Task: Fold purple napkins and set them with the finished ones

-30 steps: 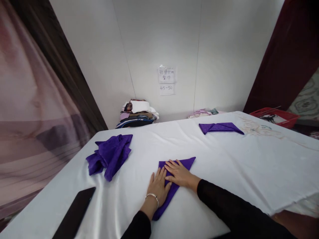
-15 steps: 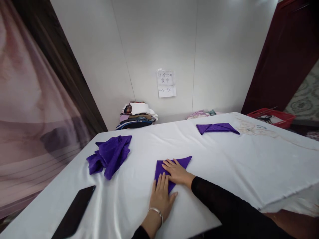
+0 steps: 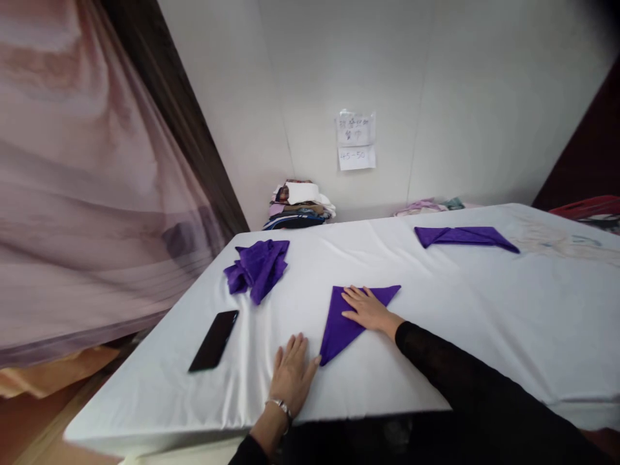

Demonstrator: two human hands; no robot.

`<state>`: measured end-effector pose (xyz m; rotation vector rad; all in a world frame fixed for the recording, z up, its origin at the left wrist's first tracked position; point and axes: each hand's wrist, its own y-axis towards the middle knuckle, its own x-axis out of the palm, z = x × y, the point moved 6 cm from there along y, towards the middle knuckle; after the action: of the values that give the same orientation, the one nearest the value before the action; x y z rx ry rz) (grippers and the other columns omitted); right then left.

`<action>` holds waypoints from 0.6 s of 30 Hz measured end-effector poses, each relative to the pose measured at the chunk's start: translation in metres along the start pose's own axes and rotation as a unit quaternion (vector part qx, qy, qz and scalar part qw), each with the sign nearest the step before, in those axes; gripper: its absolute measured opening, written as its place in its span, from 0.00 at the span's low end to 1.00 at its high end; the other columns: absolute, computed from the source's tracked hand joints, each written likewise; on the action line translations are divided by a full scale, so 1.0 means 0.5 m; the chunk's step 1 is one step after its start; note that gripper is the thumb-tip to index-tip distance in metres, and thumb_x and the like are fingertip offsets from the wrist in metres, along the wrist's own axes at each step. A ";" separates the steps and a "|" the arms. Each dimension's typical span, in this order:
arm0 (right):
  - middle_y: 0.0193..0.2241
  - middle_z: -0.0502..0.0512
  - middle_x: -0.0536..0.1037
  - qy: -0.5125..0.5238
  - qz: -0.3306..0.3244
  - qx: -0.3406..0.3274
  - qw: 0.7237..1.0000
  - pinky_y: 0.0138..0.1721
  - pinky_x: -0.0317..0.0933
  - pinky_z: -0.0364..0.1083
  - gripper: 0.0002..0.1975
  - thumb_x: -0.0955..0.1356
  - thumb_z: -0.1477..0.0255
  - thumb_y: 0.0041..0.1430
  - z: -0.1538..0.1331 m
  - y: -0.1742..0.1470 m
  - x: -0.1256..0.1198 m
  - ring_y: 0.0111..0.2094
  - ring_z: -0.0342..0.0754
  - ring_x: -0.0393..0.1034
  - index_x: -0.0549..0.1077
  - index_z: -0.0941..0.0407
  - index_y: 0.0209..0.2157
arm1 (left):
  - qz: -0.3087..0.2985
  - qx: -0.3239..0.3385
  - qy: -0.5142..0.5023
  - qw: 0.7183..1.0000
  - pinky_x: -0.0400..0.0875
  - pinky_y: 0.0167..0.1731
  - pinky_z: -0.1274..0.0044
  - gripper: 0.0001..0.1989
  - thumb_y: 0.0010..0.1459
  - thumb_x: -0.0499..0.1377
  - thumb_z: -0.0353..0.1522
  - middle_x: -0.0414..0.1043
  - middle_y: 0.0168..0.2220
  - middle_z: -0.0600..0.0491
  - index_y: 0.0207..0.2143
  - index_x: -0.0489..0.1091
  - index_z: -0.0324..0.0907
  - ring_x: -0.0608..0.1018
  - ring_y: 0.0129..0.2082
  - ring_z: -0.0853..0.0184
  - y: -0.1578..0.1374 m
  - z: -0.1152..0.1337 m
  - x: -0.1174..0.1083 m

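A purple cloth napkin [image 3: 339,329], folded into a triangle, lies on the white tablecloth [image 3: 387,387] before me. My right hand [image 3: 367,309] rests flat across its upper part, fingers spread. Just left of the triangle's lower tip is my left hand [image 3: 292,376], palm down on the tablecloth with fingers stretched; its thumb reaches close to that tip, and I cannot tell whether they touch. Farther back on the left sits a crumpled heap of purple cloth [image 3: 261,266]. A purple cloth folded into a long band [image 3: 465,236] lies at the back right.
A black phone [image 3: 214,341] lies on the table's left side. Stacked clothes [image 3: 300,205] stand behind the far edge, by a wall with paper signs [image 3: 356,141]. A pink curtain [image 3: 87,194] hangs at left; a red basket [image 3: 588,208] shows at far right.
My left hand has slid off the napkin, down and left onto the tablecloth. My right hand stays on the napkin. The view has shifted, showing more of the table's near edge.
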<state>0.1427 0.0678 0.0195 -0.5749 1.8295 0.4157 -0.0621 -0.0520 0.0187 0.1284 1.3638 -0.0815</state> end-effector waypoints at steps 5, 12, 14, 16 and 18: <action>0.63 0.55 0.46 -0.017 0.004 -0.004 1.000 0.59 0.29 0.58 0.36 0.49 0.47 0.58 0.008 0.002 0.013 0.63 0.53 0.34 0.48 0.54 0.62 | 0.099 0.039 -0.106 0.989 0.62 0.51 0.65 0.17 0.55 0.53 0.36 0.70 0.47 0.48 0.46 0.68 0.41 0.69 0.49 0.61 -0.014 0.066 -0.026; 0.63 0.54 0.47 -0.035 0.011 -0.001 0.999 0.59 0.29 0.57 0.36 0.48 0.48 0.58 0.015 0.002 0.019 0.63 0.52 0.34 0.48 0.54 0.62 | 0.107 0.016 -0.097 0.989 0.65 0.38 0.70 0.09 0.55 0.51 0.28 0.70 0.33 0.51 0.33 0.70 0.43 0.70 0.37 0.64 -0.037 0.079 -0.046; 0.63 0.53 0.47 -0.037 0.009 -0.001 0.999 0.59 0.29 0.57 0.36 0.48 0.48 0.58 0.016 0.002 0.020 0.63 0.53 0.34 0.47 0.53 0.62 | 0.111 0.015 -0.089 0.990 0.64 0.36 0.71 0.10 0.57 0.49 0.27 0.69 0.30 0.52 0.29 0.70 0.43 0.70 0.35 0.65 -0.052 0.062 -0.054; 0.63 0.54 0.47 -0.039 0.007 -0.002 0.999 0.59 0.28 0.57 0.36 0.48 0.48 0.58 0.016 0.002 0.021 0.63 0.53 0.34 0.47 0.53 0.62 | 0.113 0.007 -0.093 0.989 0.64 0.36 0.72 0.11 0.56 0.49 0.27 0.68 0.29 0.52 0.26 0.69 0.43 0.69 0.33 0.66 -0.062 0.044 -0.060; 0.63 0.54 0.47 -0.039 0.007 -0.004 0.999 0.59 0.29 0.57 0.36 0.48 0.48 0.58 0.015 0.001 0.021 0.63 0.53 0.34 0.47 0.54 0.62 | 0.124 -0.004 -0.110 0.986 0.65 0.36 0.72 0.10 0.55 0.50 0.27 0.68 0.28 0.53 0.27 0.69 0.43 0.70 0.32 0.66 -0.062 0.035 -0.066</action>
<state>0.1456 0.0706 0.0072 -0.5440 1.7596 0.4497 -0.0559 -0.0859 0.0529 0.2741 1.1188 0.1165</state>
